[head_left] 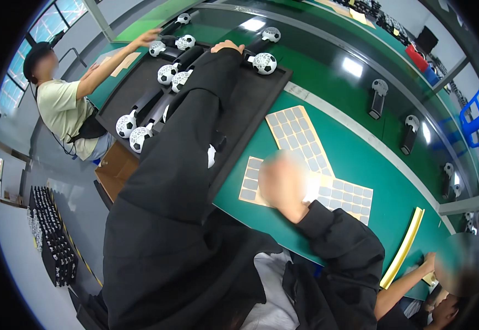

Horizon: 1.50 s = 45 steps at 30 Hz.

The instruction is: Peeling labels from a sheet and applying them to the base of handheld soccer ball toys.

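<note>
We wore a loose black jacket with long sleeves reaching the left hand [227, 46] and right hand [283, 184], a small white mark on one sleeve, pale grey shirt beneath.

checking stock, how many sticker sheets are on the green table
3 sticker sheets: one angled beside the black tray, one left of the right hand, and one to that hand's right. The hand and sleeve may hide more.
</note>
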Available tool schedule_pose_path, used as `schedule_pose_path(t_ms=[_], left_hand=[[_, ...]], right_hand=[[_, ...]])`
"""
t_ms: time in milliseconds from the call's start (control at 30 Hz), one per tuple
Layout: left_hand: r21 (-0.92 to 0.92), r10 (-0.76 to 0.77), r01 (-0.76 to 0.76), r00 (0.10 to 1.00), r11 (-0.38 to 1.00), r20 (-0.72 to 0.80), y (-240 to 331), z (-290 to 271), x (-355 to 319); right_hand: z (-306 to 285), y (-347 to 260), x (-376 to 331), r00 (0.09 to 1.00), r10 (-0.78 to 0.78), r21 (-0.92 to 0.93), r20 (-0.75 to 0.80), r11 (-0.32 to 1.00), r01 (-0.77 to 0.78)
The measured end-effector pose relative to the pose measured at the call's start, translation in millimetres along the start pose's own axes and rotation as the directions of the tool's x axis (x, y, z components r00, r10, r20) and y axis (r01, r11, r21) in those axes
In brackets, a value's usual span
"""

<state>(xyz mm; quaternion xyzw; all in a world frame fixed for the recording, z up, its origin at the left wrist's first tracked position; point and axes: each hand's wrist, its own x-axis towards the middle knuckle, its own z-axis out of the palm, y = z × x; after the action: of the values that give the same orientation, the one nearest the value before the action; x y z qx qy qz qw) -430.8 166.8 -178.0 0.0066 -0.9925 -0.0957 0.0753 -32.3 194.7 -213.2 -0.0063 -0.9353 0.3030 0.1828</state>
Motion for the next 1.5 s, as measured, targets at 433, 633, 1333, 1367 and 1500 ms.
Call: schedule_pose_path(t_ms=[433,633,1333,1367,1500], left_hand=[[-0.371,-0.019,0.08,0.986,0.925,0.165,-28,25,83],[-0.838,0.122,0.007,0.989,0.546,0.088,16,34,-3],[-0.739,0.226,0.052,0.936,0.672,0.272,169,-144,-31],[-0.734,0.225,0.061,0.932,0.676,0.284,158,-140,-51],[-0.906,0.483,0.097,0.82,0.411,0.307,145,-159,-101]], right_hand=[[1,-6,4,0.999,-0.051,0.135,0.012,0.99,0.049],[7,7,16,0.993,0.106,0.128,0.043,0.986,-0.111],[19,-5,12,0.998,-0.026,0.167,0.064,0.986,0.015],[20,-3,12,0.997,-0.025,0.194,0.076,0.981,0.01],[15,-3,17,0.989,-0.04,0.194,0.145,0.981,0.011]])
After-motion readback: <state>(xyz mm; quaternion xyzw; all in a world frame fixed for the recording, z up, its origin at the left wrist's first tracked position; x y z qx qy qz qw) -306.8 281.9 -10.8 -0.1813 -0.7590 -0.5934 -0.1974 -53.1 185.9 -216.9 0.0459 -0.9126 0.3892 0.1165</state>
